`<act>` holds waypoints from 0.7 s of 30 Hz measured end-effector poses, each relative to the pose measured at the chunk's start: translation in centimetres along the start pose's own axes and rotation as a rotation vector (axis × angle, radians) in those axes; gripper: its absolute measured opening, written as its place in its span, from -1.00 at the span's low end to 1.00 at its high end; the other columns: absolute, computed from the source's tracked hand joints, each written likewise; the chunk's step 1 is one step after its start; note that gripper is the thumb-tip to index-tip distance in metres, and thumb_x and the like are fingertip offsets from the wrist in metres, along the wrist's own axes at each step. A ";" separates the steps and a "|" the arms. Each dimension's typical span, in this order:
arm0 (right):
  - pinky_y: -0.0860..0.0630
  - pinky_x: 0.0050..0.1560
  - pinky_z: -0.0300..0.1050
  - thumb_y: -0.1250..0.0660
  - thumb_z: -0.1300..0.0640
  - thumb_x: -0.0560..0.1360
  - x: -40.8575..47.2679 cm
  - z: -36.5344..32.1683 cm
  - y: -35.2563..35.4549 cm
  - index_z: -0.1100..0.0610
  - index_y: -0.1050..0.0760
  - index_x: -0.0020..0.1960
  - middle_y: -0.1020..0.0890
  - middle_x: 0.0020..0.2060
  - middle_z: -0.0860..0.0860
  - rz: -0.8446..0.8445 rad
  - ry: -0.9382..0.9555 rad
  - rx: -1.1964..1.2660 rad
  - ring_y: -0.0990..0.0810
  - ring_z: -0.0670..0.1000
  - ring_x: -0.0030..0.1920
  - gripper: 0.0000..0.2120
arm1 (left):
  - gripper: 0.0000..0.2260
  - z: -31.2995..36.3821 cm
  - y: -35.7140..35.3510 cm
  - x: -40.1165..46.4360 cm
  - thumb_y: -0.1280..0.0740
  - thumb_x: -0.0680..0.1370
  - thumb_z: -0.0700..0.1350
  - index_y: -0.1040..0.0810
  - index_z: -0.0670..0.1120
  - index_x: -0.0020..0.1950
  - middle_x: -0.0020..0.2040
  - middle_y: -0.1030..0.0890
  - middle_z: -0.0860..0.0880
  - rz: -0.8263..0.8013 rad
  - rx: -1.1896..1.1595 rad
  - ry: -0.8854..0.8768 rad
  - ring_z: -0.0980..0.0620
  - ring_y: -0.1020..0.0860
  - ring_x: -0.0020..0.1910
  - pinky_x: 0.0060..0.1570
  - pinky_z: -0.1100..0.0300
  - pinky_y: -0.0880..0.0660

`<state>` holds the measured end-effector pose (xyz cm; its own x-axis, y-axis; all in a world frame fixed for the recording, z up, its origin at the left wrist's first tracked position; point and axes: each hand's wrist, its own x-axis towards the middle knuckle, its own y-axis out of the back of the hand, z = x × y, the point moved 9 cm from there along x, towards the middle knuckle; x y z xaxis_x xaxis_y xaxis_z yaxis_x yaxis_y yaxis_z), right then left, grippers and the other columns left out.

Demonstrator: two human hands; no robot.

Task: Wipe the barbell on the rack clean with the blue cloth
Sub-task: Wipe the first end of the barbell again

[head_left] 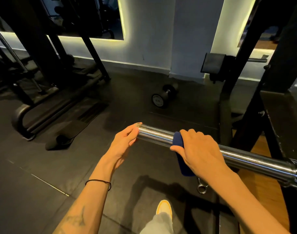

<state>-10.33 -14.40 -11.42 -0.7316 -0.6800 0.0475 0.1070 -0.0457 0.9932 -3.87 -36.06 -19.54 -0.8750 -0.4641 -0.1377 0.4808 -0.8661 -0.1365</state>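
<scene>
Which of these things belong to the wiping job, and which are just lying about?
In use:
barbell
blue cloth
left hand, at the bar's end
right hand, gripping the cloth

Lying about:
dumbbell
spring collar

chrome barbell point(242, 157) slants from centre to the near right; folded blue cloth point(179, 141) wraps its sleeve near the free end.
</scene>
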 end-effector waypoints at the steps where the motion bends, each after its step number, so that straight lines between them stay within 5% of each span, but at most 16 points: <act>1: -0.36 -0.05 -0.07 0.02 -0.35 0.63 0.4 -0.6 0.0 0.05 -0.33 0.28 -0.51 0.12 0.01 -0.010 -0.002 -0.008 -0.53 0.06 0.05 -0.48 | -0.65 0.0 -0.4 -0.2 -0.34 0.55 -0.02 -0.59 -0.04 0.32 0.25 -0.63 -0.07 -0.021 -0.034 -0.008 -0.03 -0.53 0.31 0.29 0.12 -0.44; 8: -0.30 -0.08 -0.04 -0.19 -0.20 0.65 6.4 -8.6 -0.3 0.14 -0.35 0.31 -0.51 0.15 0.09 0.037 0.095 0.121 -0.53 0.11 0.06 -0.56 | -0.66 0.5 -1.5 -1.1 -0.25 0.62 0.01 -0.51 0.01 0.39 0.23 -0.64 -0.03 -0.108 0.031 0.030 0.00 -0.58 0.21 0.24 0.05 -0.42; 11: -0.28 -0.09 -0.03 -0.21 -0.12 0.67 7.6 -11.1 -0.2 0.15 -0.33 0.32 -0.52 0.16 0.07 0.120 0.143 0.090 -0.55 0.11 0.09 -0.61 | -0.67 1.1 -1.4 -1.3 -0.18 0.66 0.09 -0.63 -0.02 0.24 0.07 -0.70 -0.03 -0.012 0.087 0.062 0.01 -0.65 0.08 0.10 0.05 -0.52; 16: -0.38 -0.01 -0.01 -0.28 -0.08 0.65 5.8 -9.8 -0.5 0.16 -0.20 0.49 -0.51 0.20 0.09 0.185 0.181 0.045 -0.54 0.11 0.12 -0.45 | -0.52 1.1 -0.5 0.5 -0.33 0.51 0.33 -0.70 -0.07 0.04 -0.05 -0.72 -0.10 0.131 0.216 0.190 -0.06 -0.67 -0.13 0.17 -0.13 -0.58; 21: -0.43 0.05 0.00 -0.10 -0.27 0.65 3.3 -5.2 -0.7 0.08 -0.23 0.49 -0.55 0.18 0.06 0.138 0.106 0.113 -0.56 0.11 0.11 -0.43 | -0.56 0.8 0.1 0.9 -0.41 0.48 0.25 -0.66 -0.11 0.08 0.01 -0.71 -0.11 0.186 0.150 0.198 -0.10 -0.66 0.07 0.15 -0.02 -0.59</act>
<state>-9.29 -20.43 -12.50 -0.6396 -0.7476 0.1787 0.1208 0.1318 0.9839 -4.63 -36.74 -18.93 -0.7379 -0.5846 -0.3372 0.6049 -0.7945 0.0536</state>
